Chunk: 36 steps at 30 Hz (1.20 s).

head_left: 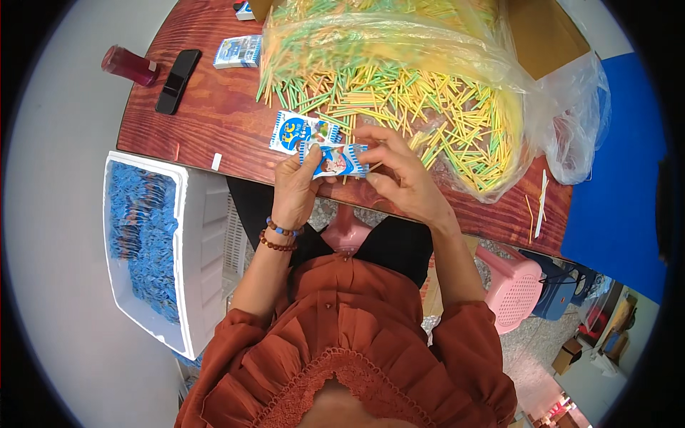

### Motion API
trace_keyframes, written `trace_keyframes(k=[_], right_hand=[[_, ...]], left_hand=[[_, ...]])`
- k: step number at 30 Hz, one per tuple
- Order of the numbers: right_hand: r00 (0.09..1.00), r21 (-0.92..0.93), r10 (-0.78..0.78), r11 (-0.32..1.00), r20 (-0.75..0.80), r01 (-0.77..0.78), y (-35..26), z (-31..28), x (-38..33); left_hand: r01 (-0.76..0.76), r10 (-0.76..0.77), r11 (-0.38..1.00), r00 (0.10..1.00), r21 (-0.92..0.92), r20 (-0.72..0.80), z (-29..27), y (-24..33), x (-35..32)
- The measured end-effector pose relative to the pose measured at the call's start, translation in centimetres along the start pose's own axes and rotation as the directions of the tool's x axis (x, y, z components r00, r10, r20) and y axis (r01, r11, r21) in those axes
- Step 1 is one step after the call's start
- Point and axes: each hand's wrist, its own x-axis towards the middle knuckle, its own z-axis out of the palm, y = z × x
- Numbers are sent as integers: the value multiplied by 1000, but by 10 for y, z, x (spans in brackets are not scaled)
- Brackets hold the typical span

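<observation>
My left hand [296, 187] and my right hand [401, 175] together hold a small blue and white printed packet [334, 160] just above the near edge of the wooden table [214, 114]. The left thumb presses on its left end, and the right fingers pinch its right end. A second packet of the same kind [294, 133] lies flat on the table just beyond the left hand. A large heap of yellow and green sticks [414, 107] spreads out of a clear plastic bag [457, 57] right behind both hands.
A white foam box [203, 242] holding several blue packets stands at my left, below the table. A red bottle [128, 65], a black phone [177, 80] and a small blue and white box [238, 51] lie at the far left. A pink stool [515, 285] stands at the right.
</observation>
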Motion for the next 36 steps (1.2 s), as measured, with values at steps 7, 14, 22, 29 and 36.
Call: trace_keyframes(k=[7,14,22,29,36], right_hand=[[965,-331,-174,915,195,232,17,-13,11],[975,-724,-157,690,-154,-3,40,-29,66],[999,-983,-9,173,52,53,59,-12,94],[988,-964,1,217,156,152,58,-23,92],[996,-940,-73,333,50,71,79,-36,75]], left_hand=[[33,-33,999,999,42,4,-12,4,-3],[-20,20,1000,998,4,-62,-14,4,-5],[-10,3,997,996,-80,-84,-27,7,-7],[-48,40,980,998,-193,-43,-28,6,-3],[-31,26,981,999,-189,-29,-23,6,-3]])
